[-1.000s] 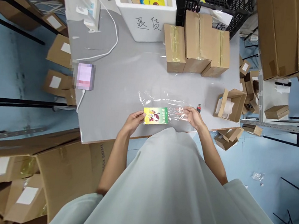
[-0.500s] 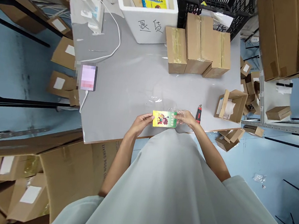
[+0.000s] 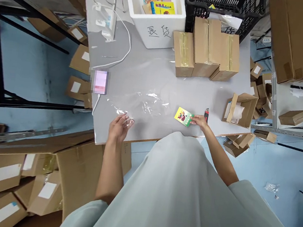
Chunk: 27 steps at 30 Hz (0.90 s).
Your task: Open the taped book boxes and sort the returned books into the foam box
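Card (image 3: 184,116) shifted right beside cutter (image 3: 206,114), wrap (image 3: 147,104) pulled left.

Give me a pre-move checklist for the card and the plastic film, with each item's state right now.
1. Card out of the clear film: ok, it sits to the film's right, apart from it.
2. Right hand grips card: ok, pinched at its right edge.
3. Left hand grips film: cannot tell; its fingers are at the film's left corner.
4. Film flat on the table: not ok, wrinkled.
5. Knife off the card: ok, it lies beside the right hand.
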### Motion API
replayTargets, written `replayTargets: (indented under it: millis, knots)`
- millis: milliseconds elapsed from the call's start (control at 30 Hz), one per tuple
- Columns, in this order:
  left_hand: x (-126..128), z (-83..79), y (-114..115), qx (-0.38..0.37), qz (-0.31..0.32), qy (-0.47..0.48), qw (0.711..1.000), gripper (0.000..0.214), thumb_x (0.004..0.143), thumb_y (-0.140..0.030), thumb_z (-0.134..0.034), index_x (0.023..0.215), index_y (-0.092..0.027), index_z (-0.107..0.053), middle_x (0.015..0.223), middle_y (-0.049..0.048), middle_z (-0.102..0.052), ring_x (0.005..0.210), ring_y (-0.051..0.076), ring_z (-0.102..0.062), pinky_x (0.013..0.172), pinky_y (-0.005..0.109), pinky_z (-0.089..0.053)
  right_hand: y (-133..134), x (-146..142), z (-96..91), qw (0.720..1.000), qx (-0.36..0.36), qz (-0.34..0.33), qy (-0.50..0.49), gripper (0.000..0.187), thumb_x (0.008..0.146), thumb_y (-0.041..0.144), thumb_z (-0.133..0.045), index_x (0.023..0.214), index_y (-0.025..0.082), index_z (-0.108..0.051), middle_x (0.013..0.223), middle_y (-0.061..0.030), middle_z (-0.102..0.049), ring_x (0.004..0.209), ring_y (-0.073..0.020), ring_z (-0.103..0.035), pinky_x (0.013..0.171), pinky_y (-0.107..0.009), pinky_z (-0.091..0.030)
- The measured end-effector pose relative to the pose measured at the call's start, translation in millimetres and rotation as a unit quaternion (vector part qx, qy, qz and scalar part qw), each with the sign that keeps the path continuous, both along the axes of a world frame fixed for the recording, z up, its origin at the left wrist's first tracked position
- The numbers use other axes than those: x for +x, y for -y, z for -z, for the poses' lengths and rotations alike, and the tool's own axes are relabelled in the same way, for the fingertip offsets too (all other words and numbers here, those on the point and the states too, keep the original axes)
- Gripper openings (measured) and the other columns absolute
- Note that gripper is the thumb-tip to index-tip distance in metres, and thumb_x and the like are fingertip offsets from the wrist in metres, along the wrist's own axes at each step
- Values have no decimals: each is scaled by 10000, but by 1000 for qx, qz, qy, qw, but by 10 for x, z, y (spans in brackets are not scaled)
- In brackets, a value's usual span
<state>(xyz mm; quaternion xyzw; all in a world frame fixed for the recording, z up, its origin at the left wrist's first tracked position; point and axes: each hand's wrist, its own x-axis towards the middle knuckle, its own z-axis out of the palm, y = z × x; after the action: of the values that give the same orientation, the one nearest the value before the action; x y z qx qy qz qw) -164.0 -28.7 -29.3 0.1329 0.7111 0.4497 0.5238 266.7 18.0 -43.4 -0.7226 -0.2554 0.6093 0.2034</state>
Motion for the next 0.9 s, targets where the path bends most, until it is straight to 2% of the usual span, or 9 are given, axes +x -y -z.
replayTargets:
  millis: [100,167,267,333,400,500,633,767,900]
  knots:
    - [382,-231,-151,45,36,76,995,393,796,-384,-933,1102,-235,-738,845,-3,-708,797,165,-716,946,394,-665,31,-100,13,999,14,-8,37,313,757,312,-980,950,156,-789,1016,-114,-836,883,-236,-822,905,-382,-694]
    - [754,-396,-279,62,96,122,986,414,794,-416,-945,1107,-224,-753,879,14,-727,813,178,-722,954,407,-654,59,-102,-70,995,74,-44,57,555,758,307,-961,1268,181,-780,1373,-147,-768,985,-216,-809,1009,-384,-656]
    - [1379,-637,-485,62,205,197,957,416,773,-442,-962,1060,-204,-776,929,44,-753,829,200,-731,932,415,-648,125,-39,-263,974,179,-135,-4,1048,690,318,-992,1641,303,-551,1696,-154,-508,935,-161,-778,1000,-365,-647]
    - [1805,-771,-623,52,288,243,925,413,766,-456,-967,1025,-189,-788,963,63,-769,838,213,-738,910,413,-648,180,3,-382,959,216,-167,-79,1170,604,328,-1037,1658,339,-528,1704,-142,-477,938,-166,-758,937,-351,-657]
    - [2219,-871,-754,38,371,282,884,409,783,-465,-958,1025,-178,-798,951,74,-774,837,223,-744,884,404,-649,239,45,-465,947,245,-161,-130,1026,560,363,-1063,1507,288,-676,1569,-121,-603,1024,-217,-739,926,-352,-650]
    - [2794,-960,-931,16,463,308,831,407,824,-462,-930,1089,-178,-805,925,79,-779,834,236,-757,839,390,-644,346,179,-526,945,264,-92,-166,562,632,485,-1039,1066,211,-810,1154,-77,-772,1071,-282,-720,951,-386,-632]
    - [3466,-1015,-1125,36,535,246,808,433,869,-473,-888,1179,-187,-787,964,77,-792,862,246,-769,843,384,-630,567,610,-550,953,249,79,-155,434,737,588,-965,841,230,-742,802,-14,-722,900,-262,-725,860,-381,-636]
    - [4039,-982,-1228,163,565,69,806,534,957,-449,-788,1437,-236,-691,1044,54,-797,876,232,-758,943,387,-588,787,1199,-631,932,232,264,-87,449,843,557,-868,1154,260,-740,893,-5,-753,853,-210,-729,815,-324,-636]
    - [4535,-738,-1217,258,642,-137,709,453,997,-338,-723,1446,-276,-729,1261,105,-791,1122,318,-749,1035,396,-523,763,1672,-728,915,240,325,-8,745,982,457,-728,1659,330,-446,1274,-57,-771,1177,-215,-740,1027,-333,-619]
